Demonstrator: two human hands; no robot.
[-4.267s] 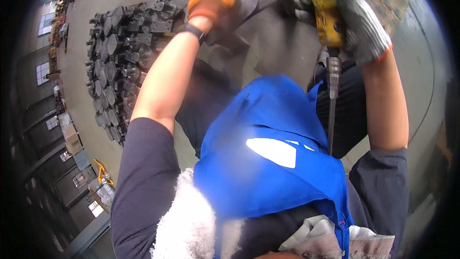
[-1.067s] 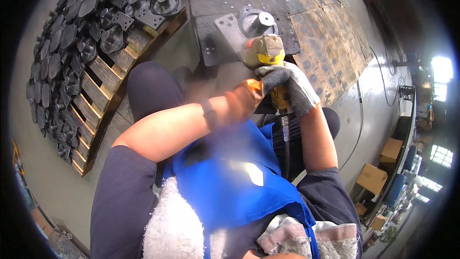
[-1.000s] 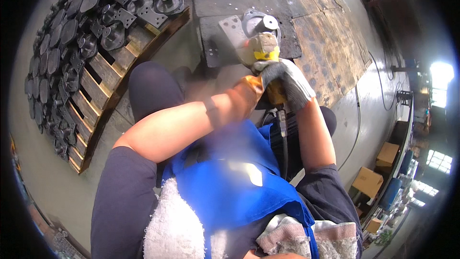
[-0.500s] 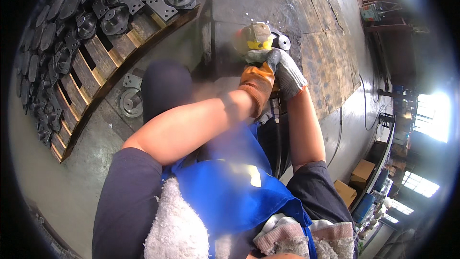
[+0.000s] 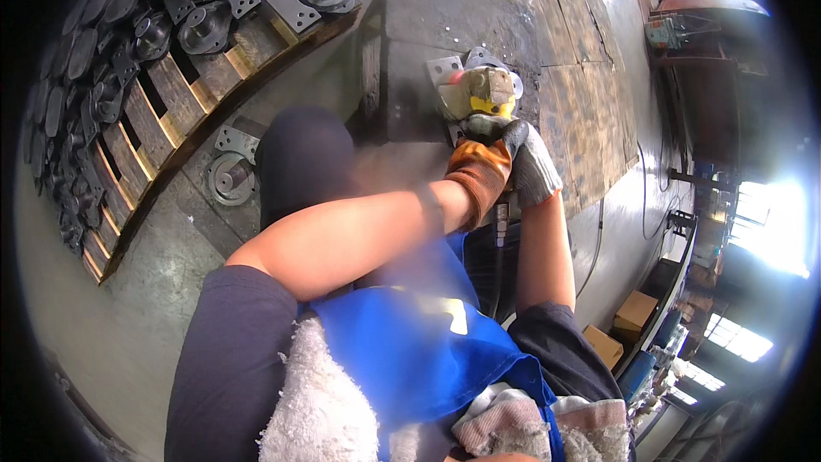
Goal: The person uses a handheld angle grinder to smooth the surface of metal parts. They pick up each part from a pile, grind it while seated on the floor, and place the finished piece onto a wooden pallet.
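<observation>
Both of my hands are wrapped round a power sander or grinder (image 5: 485, 96) with a yellow and tan head. My left hand (image 5: 483, 169), in an orange and dark glove, closes on its body. Pressed beside it, my right hand (image 5: 535, 168) in a grey knit glove grips the same tool; its fingers are partly hidden. Below the tool head lies a metal part (image 5: 440, 68) with a drilled plate, mostly covered by the tool. This part rests on a dark block (image 5: 428, 21). A hose with a metal coupling (image 5: 500, 227) runs down from the tool toward my lap.
A wooden pallet (image 5: 167, 124) at left carries many stacked metal parts (image 5: 201, 27) with round posts. Another such part (image 5: 231, 175) lies on the floor beside my knee. Worn wooden boards (image 5: 586, 107) extend right of the block. Cardboard boxes (image 5: 634, 311) stand at far right.
The grinder and both hands have shifted right and slightly nearer to me. More of the drilled plate shows at the tool's left, while the round post is more covered.
</observation>
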